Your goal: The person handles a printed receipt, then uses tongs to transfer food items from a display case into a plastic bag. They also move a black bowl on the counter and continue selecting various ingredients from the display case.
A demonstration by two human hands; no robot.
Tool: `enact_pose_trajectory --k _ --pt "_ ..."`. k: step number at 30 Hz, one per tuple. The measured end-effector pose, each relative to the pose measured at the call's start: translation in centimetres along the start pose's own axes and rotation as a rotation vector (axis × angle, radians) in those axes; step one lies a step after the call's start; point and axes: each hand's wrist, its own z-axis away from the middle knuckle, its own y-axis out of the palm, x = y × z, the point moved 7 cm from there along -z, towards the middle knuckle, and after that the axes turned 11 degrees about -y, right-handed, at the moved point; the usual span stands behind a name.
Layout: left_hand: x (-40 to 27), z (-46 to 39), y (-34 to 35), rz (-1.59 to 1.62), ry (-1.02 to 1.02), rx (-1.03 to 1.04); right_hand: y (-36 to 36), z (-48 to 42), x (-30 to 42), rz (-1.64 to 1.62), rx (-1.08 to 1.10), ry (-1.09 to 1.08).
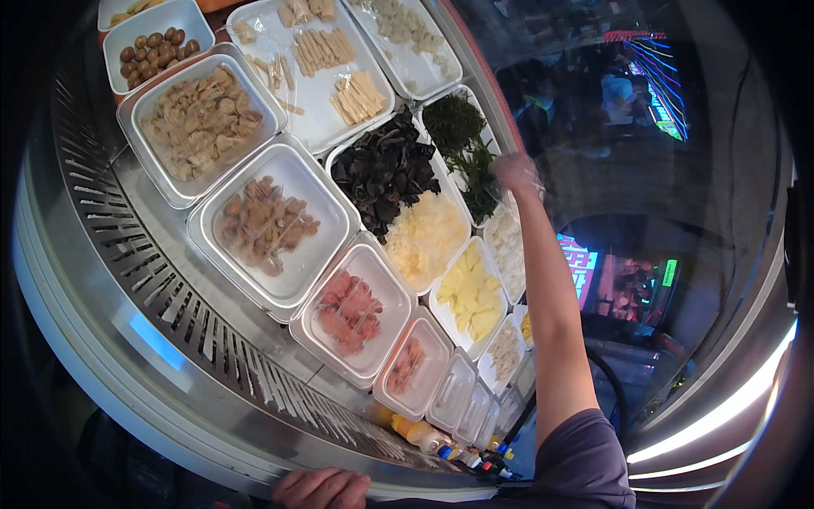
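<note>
My right arm stretches across a refrigerated display case, and my right hand (518, 175), in a clear plastic glove, is at the dark green leafy vegetables (480, 181). That hand is blurred; its fingertips and anything in them are hidden. A tangle of dark green seaweed-like strands (453, 124) lies just beyond in the same white tray. Below the hand is a tray of white pieces (505, 245), partly covered by my forearm. My left hand (321, 488) has its fingers curled by the front edge of the case (388, 488); its underside is out of sight.
Nearby trays hold black wood ear fungus (381, 168), white fungus (427, 238) and yellow slices (470, 292). Clear-lidded tubs of brown meat (264, 223) and pink meat (350, 312) line the front. Bottles (423, 436) lie at the end. A curved glass pane (636, 191) rises beyond; a slotted vent (172, 299) runs along the near side.
</note>
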Motion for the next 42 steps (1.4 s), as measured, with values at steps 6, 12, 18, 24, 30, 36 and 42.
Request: enact_pose_trajectory --k 6,12,18,24,30,36,42 --pt "0.1 -0.1 0.1 -0.014 0.006 0.002 2.1 -3.3 0.1 -0.222 -0.189 0.298" --pt "0.2 0.1 0.1 -0.001 0.018 -0.002 3.4 -6.0 -1.6 -0.776 -0.367 0.199" --pt "0.3 0.1 -0.1 0.012 0.019 -0.014 -2.3 -5.0 5.6 -0.754 -0.188 -0.651" --pt "0.2 0.3 -0.1 0.008 0.016 -0.023 0.4 -1.3 5.3 -0.223 -0.012 -0.134" --pt "0.1 0.1 -0.2 0.008 0.021 -0.007 5.8 -1.2 1.0 0.010 -0.130 -0.189" --pt "0.0 0.1 -0.1 0.022 0.011 -0.009 6.0 0.8 -5.3 -1.046 -0.147 0.290" --pt "0.0 -0.2 -0.2 0.040 0.018 -0.005 5.5 2.3 -6.6 -1.086 -0.122 0.268"
